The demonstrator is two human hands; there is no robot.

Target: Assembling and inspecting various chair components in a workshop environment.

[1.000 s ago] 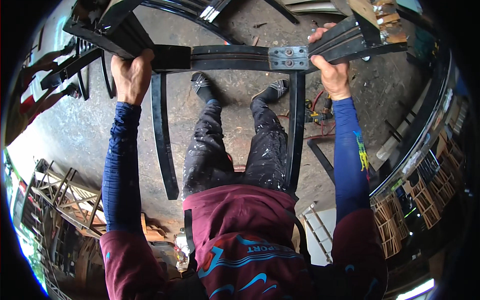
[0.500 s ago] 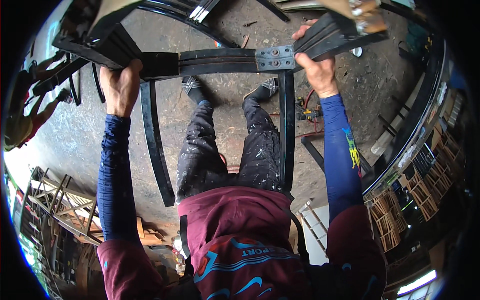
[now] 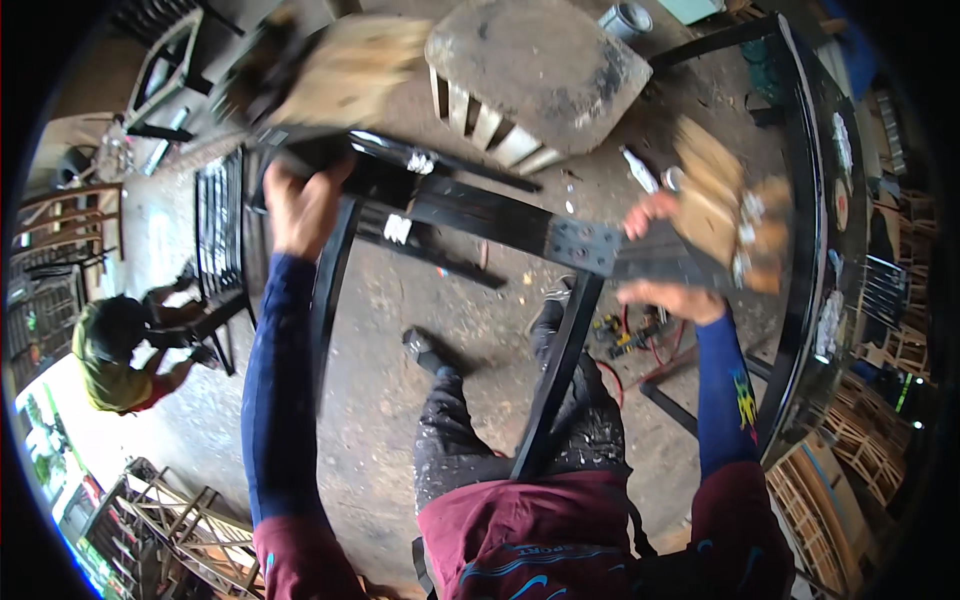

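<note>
"How are the arms held?"
"Both stretched well forward, apart from each other. The left forearm (image 3: 278, 400) runs almost straight ahead; the right forearm (image 3: 727, 400) leans inward, its hand turned left at the wrist (image 3: 712, 308)."
"And the left hand (image 3: 300, 210)?"
"Curled in a grip, a little blurred, farther forward than the other."
"The right hand (image 3: 685, 300)?"
"Gripping too, spread wide: fingers (image 3: 650, 212) bent in on the far side, thumb (image 3: 635, 292) along the near side."

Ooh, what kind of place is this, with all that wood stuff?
It looks like a workshop, probably for furniture. The person holds a dark frame, slatted wooden frames are stacked at the right, and a yellow-and-black tool lies on the floor.
</note>
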